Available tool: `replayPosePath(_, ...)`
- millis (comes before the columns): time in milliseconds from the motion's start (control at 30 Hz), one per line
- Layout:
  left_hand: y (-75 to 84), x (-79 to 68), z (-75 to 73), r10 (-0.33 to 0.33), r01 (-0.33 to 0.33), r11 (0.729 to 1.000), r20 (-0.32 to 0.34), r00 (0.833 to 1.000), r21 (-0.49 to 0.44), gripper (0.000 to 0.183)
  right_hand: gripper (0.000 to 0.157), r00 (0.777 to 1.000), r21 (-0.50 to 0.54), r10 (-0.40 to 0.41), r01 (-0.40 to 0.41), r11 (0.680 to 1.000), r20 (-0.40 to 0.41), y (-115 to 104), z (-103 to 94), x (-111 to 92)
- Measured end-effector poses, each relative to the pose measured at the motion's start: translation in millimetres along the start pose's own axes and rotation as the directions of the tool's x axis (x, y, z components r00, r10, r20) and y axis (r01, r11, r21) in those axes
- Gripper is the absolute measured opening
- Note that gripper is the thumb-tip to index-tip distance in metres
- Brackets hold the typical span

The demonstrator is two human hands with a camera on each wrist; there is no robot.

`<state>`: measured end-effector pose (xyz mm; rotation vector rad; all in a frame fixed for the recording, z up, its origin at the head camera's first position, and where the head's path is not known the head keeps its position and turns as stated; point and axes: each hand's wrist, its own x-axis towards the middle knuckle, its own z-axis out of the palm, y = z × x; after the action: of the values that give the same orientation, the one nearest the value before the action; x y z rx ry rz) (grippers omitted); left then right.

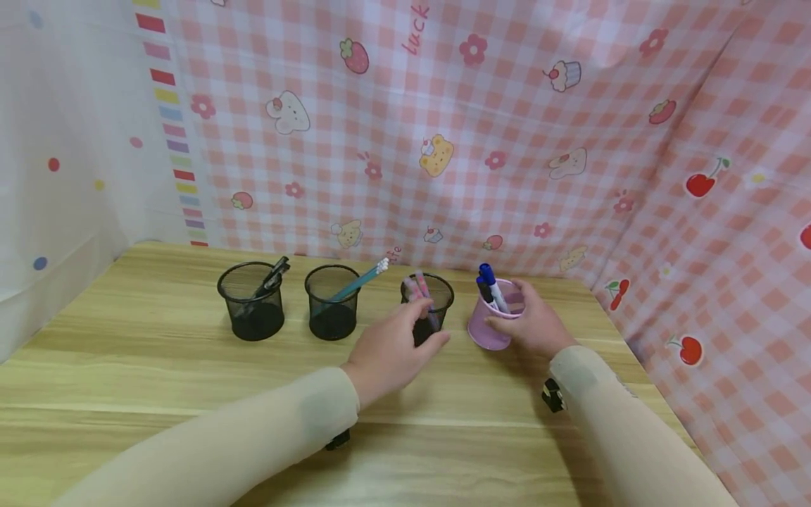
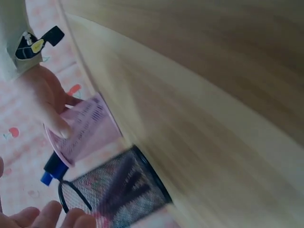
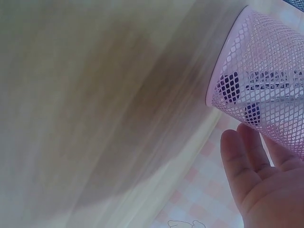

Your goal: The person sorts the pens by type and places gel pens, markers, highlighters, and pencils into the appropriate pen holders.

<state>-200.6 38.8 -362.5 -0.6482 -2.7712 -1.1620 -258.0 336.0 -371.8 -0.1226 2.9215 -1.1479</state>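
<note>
A pink mesh pen holder (image 1: pixel 488 329) with blue-capped and black-capped markers (image 1: pixel 497 290) stands at the right of a row. My right hand (image 1: pixel 535 320) grips it, thumb on the near side and fingers on the far side; in the right wrist view the fingers (image 3: pixel 235 161) lie along the mesh. My left hand (image 1: pixel 395 348) is at the neighbouring black mesh pen holder (image 1: pixel 443 299), which has pink pens (image 1: pixel 419 284) in it. Its thumb and fingers are apart, and the fingertips (image 2: pixel 50 211) are near that holder's rim in the left wrist view.
To the left stand two more black mesh pen holders: one (image 1: pixel 334 320) with teal, white-ended pencils (image 1: pixel 361 282), the other (image 1: pixel 256 324) with black pens (image 1: pixel 272 279). A pink checked cloth (image 1: pixel 380 127) hangs behind and to the right of the wooden table (image 1: pixel 431 451).
</note>
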Motion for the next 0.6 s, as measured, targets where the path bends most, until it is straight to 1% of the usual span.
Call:
replayPosePath(200, -19.0, -11.8, -16.4, -0.003, 0.000, 0.997, 0.033, 0.999, 0.083, 0.078, 0.107, 1.000, -0.013, 0.005, -0.005, 1.000, 0.010, -1, -3.0, 0)
replayPosePath(367, -33.0, -21.0, -25.3, -0.021, 0.011, 0.988, 0.061, 0.998, 0.152, 0.084, 0.112, 1.000, -0.038, 0.012, -0.011, 0.999, 0.015, -2, -5.0, -1)
replayPosePath(500, -42.9, -28.7, -31.1, -0.019, -0.003, 0.977, 0.101, 0.995, 0.214, 0.089, 0.115, 1.000, -0.067, 0.021, -0.020, 0.998, 0.012, -2, -6.0, -2)
replayPosePath(600, -48.9, -34.0, -35.7, -0.033, -0.002, 0.965, 0.129, 0.991, 0.264, 0.094, 0.116, 1.000, -0.094, 0.017, -0.016, 0.995, 0.005, -3, -6.0, -1)
